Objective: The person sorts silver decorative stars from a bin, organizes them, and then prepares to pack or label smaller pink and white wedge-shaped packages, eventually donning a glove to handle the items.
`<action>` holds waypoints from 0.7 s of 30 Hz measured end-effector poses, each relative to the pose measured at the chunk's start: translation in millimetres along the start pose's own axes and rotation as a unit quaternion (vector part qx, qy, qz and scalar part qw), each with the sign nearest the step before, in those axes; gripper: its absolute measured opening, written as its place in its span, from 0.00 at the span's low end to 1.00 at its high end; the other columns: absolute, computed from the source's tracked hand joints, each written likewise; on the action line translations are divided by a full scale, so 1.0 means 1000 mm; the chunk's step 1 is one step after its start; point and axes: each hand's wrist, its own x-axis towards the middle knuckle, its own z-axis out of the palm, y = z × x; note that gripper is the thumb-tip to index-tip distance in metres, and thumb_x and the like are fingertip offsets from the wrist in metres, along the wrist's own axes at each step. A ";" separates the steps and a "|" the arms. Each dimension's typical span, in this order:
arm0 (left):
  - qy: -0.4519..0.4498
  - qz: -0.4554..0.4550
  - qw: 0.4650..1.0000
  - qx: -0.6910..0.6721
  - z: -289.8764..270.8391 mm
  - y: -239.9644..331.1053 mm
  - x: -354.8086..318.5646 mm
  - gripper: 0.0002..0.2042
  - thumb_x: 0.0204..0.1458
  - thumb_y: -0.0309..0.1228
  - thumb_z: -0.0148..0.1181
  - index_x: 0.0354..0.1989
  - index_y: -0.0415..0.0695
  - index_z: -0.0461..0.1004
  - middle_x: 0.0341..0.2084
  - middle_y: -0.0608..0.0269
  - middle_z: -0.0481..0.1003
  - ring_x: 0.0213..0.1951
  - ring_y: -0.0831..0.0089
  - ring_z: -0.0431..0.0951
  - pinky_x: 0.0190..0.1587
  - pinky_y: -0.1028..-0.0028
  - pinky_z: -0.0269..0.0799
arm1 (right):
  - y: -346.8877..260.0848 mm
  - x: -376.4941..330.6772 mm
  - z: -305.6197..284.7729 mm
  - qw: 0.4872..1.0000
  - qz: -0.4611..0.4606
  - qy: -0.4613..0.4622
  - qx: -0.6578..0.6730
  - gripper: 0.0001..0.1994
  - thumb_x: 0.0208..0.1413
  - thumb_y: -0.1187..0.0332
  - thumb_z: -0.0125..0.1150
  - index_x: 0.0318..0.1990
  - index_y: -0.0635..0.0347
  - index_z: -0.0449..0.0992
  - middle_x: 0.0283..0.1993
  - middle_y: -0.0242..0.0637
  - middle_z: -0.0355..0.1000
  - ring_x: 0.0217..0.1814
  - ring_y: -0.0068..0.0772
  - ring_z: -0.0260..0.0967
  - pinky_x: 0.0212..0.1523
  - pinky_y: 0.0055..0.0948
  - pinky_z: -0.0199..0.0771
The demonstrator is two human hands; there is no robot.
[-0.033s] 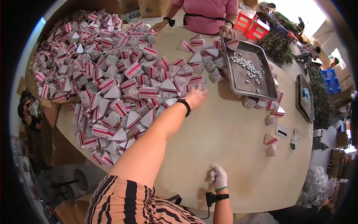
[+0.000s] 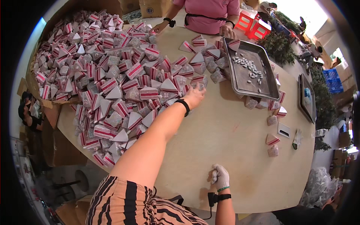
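My bare left hand [image 2: 194, 96], with a black band at the wrist, reaches to the right edge of a large pile of wrapped cake-slice-shaped pieces [image 2: 112, 78]. Its fingers are closed round one cake-slice-shaped piece [image 2: 199, 80], which they partly cover. The pieces are white and grey wedges with red stripes, in clear wrapping. Near the table's front edge rests my right hand [image 2: 222, 177] in a white glove with a green hem. Its fingers are curled in; what they hold, if anything, cannot be made out.
A metal tray [image 2: 235, 85] of small silvery oval pieces rests at the far right, with wedges around and under it. Nearer lie a flat whitish plate [image 2: 284, 130] and a small clear bag [image 2: 297, 139]. Across the table [image 2: 187, 165] stands a person in a pink shirt [image 2: 208, 15].
My left hand has drawn slightly back and left, and its fingers, blurred before, now show clearly on a wedge. My right hand stays nearly in place.
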 end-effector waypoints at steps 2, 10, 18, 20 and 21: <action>-0.040 -0.021 0.999 -0.007 -0.004 -0.018 -0.017 0.16 0.47 0.33 0.54 0.47 0.48 0.74 0.57 0.61 0.59 0.60 0.44 0.54 0.50 0.50 0.65 | 0.004 0.006 -0.004 1.000 -0.002 0.007 -0.016 0.09 0.54 0.65 0.50 0.32 0.61 0.71 0.11 0.32 0.59 0.08 0.23 0.51 0.07 0.24 0.53; 0.003 -0.091 0.996 -0.004 0.009 -0.075 -0.068 0.14 0.46 0.42 0.59 0.34 0.43 0.77 0.33 0.60 0.74 0.47 0.54 0.69 0.41 0.64 0.72 | 0.007 0.000 0.001 0.999 -0.015 -0.028 -0.006 0.08 0.55 0.67 0.50 0.36 0.62 0.71 0.15 0.30 0.61 0.10 0.21 0.54 0.10 0.22 0.55; 0.236 -0.153 0.782 -0.557 -0.097 -0.027 -0.140 0.12 0.55 0.35 0.51 0.33 0.36 0.70 0.26 0.51 0.72 0.31 0.62 0.74 0.33 0.64 0.67 | -0.058 0.031 0.014 0.985 -0.134 -0.072 0.080 0.09 0.56 0.62 0.53 0.38 0.57 0.70 0.19 0.26 0.62 0.18 0.18 0.57 0.17 0.18 0.58; 0.192 -0.189 0.685 -0.677 -0.091 -0.005 -0.170 0.12 0.57 0.35 0.48 0.34 0.35 0.70 0.25 0.59 0.72 0.30 0.71 0.73 0.32 0.70 0.67 | -0.083 0.038 0.031 0.983 -0.148 -0.088 0.068 0.11 0.57 0.59 0.52 0.38 0.57 0.70 0.19 0.25 0.62 0.17 0.17 0.56 0.16 0.18 0.58; 0.210 -0.201 0.613 -0.735 -0.077 0.011 -0.183 0.13 0.58 0.35 0.47 0.34 0.35 0.70 0.25 0.64 0.72 0.30 0.75 0.72 0.32 0.73 0.67 | -0.097 0.033 0.048 0.985 -0.157 -0.068 -0.017 0.14 0.57 0.56 0.52 0.35 0.59 0.71 0.18 0.25 0.60 0.14 0.18 0.55 0.14 0.18 0.56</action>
